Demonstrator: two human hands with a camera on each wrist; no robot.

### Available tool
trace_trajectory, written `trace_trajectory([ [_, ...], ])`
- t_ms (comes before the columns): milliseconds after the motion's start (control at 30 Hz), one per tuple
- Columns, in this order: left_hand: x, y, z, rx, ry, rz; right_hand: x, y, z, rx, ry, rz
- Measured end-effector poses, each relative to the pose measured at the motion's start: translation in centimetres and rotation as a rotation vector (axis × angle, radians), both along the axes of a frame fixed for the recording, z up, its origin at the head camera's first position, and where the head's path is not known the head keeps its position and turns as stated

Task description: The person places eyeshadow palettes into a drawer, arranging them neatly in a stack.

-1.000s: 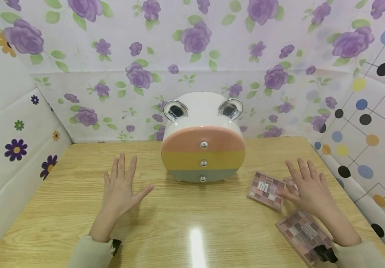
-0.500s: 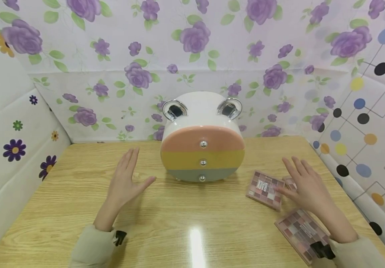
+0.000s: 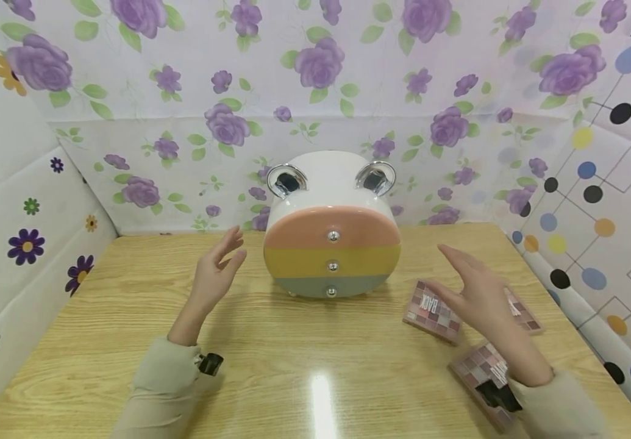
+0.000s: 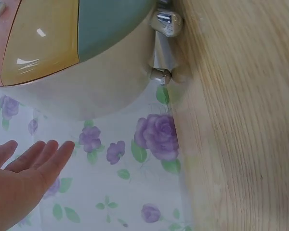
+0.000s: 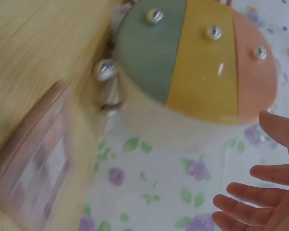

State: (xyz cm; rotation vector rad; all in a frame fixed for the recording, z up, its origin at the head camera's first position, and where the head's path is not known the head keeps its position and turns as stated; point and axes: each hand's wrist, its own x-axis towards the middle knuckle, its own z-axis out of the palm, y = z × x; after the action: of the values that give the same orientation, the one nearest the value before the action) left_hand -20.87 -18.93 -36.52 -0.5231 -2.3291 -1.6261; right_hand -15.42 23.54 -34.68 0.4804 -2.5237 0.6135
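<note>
The striped box (image 3: 304, 262) stands at the far middle of the table (image 3: 271, 378). The left hand (image 3: 211, 280) and right hand (image 3: 480, 299), one each side, have loose fingers, a bit apart, holding nothing. I'd press both its sides gently, together.

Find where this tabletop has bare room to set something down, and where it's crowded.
The table has bare wood in front of the striped box, between the left sleeve and the checkered cases; another patch lies between the left hand and the left cloth. Crowded: the right side, three cases around the right hand.
</note>
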Motion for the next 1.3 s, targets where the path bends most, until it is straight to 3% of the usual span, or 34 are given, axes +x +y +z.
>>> trace_trajectory([
  [200, -1.1, 1.0, 0.3, 0.227, -0.105, -0.039, -0.8, -2.3, 0.3, -0.107, 0.115, 0.083],
  [333, -2.0, 1.8, 0.3, 0.296, -0.132, -0.057, -1.3, -4.0, 0.4, -0.163, 0.154, 0.123],
  [533, -3.2, 2.9, 0.0, 0.336, -0.200, -0.061, -2.0, -6.5, 0.6, -0.241, 0.211, 0.195],
  [733, -3.7, 4.1, -0.4, 0.370, -0.252, -0.048, -2.9, -8.8, 0.7, -0.328, 0.232, 0.238],
  [933, -3.7, 4.9, -0.7, 0.431, -0.240, -0.055, -3.5, -10.6, 0.7, -0.402, 0.238, 0.266],
  [1300, -3.5, 5.2, -0.5, 0.421, -0.246, -0.060, -4.5, -13.7, 0.5, -0.552, 0.269, 0.365],
])
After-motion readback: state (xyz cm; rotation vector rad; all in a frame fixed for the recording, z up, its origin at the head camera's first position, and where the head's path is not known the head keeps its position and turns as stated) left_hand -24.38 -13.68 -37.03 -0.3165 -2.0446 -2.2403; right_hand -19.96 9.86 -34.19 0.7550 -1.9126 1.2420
